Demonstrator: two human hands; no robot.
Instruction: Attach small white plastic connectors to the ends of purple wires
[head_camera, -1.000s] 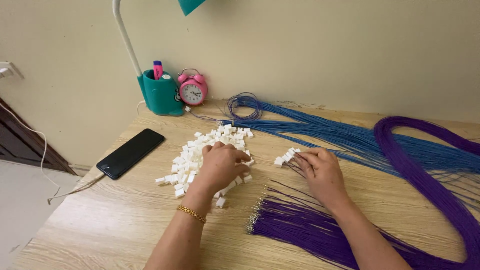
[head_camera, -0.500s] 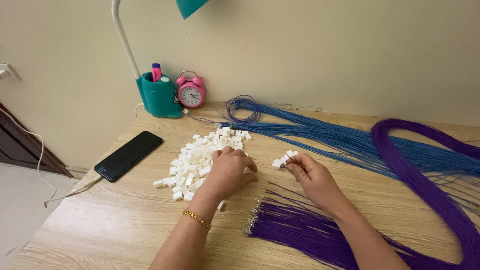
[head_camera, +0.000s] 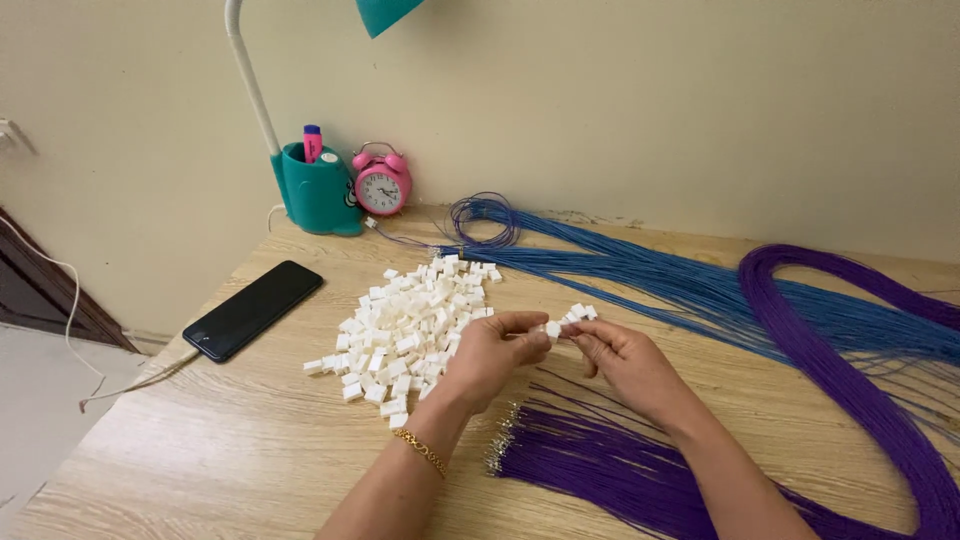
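Hands are meeting above the middle of the wooden counter (head_camera: 200, 470). The left hand (head_camera: 490, 355), with a gold bracelet (head_camera: 422, 452) on its wrist, is pinching a small white plastic connector (head_camera: 552, 328) between thumb and fingertips, so its fingers are grasping that piece. The right hand (head_camera: 625, 362) is facing it, its fingers closing on a short row of white connectors (head_camera: 578, 314) held just beside the single one; whether the two pieces are touching is too small to tell. Both are being held slightly above the counter, between a heap of loose white connectors (head_camera: 410, 325) to the left and a bundle of purple wires (head_camera: 610, 475) lying under the forearms, metal tips pointing left. Blue wires (head_camera: 680, 285) are stretching across the counter beyond the hands, coiling near the wall. A thick purple loop (head_camera: 800, 345) is curving over them on the right. A black phone (head_camera: 252, 309) is lying at the left edge with a white cable (head_camera: 125, 385) plugged in. A teal lamp base (head_camera: 318, 192) holding a pink marker is standing by the wall, beside a pink alarm clock (head_camera: 382, 182).
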